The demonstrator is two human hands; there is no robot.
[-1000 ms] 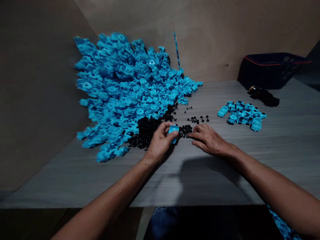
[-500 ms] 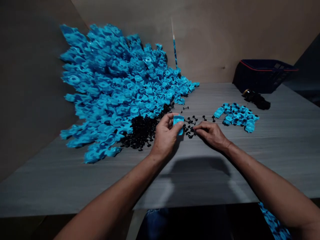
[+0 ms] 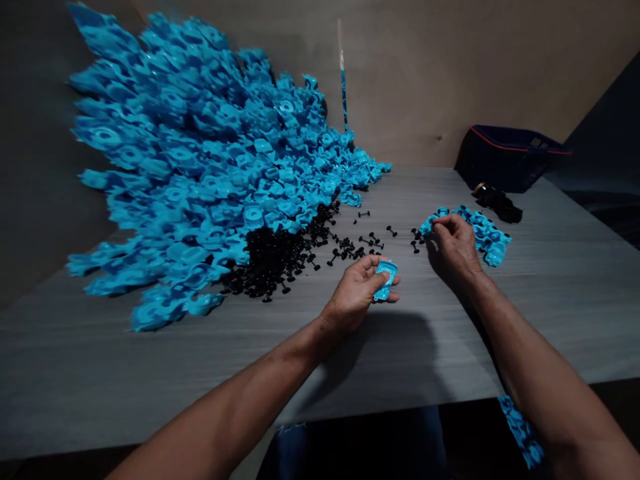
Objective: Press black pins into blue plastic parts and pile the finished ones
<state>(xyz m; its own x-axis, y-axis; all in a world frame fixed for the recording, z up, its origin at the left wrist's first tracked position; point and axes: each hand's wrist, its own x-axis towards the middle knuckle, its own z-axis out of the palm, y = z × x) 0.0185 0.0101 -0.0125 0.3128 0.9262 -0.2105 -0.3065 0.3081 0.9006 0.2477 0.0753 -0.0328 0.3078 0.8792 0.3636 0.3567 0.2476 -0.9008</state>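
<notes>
My left hand (image 3: 357,287) grips a light-blue plastic toy car body (image 3: 385,280) between thumb and fingers, its hollow underside turned up. My right hand (image 3: 456,245) is pinched above the near-left side of a group of blue toy cars (image 3: 493,233) with black wheels. A dark speck shows by its fingertips, too small to name. Between the hands and beyond them lie loose black wheel axles (image 3: 370,240). Left of these a dense black heap of wheel axles (image 3: 273,260) borders the large pile of blue car bodies (image 3: 200,147).
A dark bin with a red rim (image 3: 505,160) stands at the back right, with a black object with a gold band (image 3: 497,202) before it. A thin stick (image 3: 343,87) rises behind the pile. More blue pieces (image 3: 521,432) show below the table's front edge.
My right hand has left the loose axles and moved right to the toy cars. My left hand, still holding the car body, has moved right and nearer. The view has shifted slightly.
</notes>
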